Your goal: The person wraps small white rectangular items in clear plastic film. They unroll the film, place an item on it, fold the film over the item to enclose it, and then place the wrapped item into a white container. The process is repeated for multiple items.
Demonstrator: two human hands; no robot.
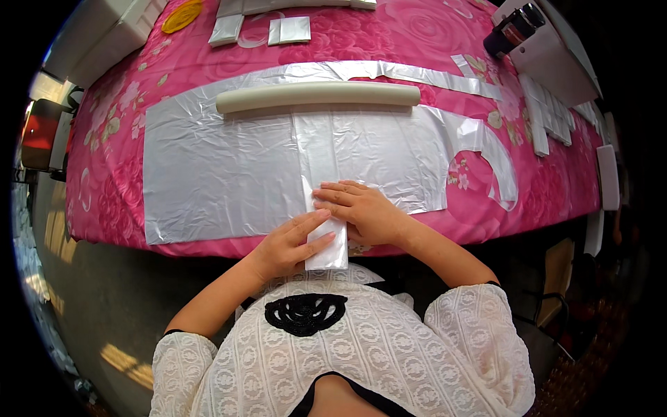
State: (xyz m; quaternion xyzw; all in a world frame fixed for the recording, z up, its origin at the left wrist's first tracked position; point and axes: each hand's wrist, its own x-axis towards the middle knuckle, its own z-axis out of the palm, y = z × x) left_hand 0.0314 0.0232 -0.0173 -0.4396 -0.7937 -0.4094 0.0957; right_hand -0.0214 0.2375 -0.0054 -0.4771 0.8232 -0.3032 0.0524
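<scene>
A thin silvery plastic sheet (222,167), apron-shaped with a loop (498,167) at its right end, lies spread on the table. Down its middle runs a narrow folded strip (326,254) of the same film, its near end sticking out past the table edge toward me. My left hand (288,247) rests on the left side of that strip, fingers stretched over it. From the right, my right hand (365,210) lies flat across the strip, its fingertips just beyond the left hand's. A pale cream tube (319,96) lies crosswise over the sheet's far side.
A pink flowered cloth (375,38) covers the table. Small folded silvery packets (290,30) sit at the far side, more (549,115) at the right. A white box (104,38) stands far left beside a yellow coil (182,16). A dark bottle (514,31) is far right.
</scene>
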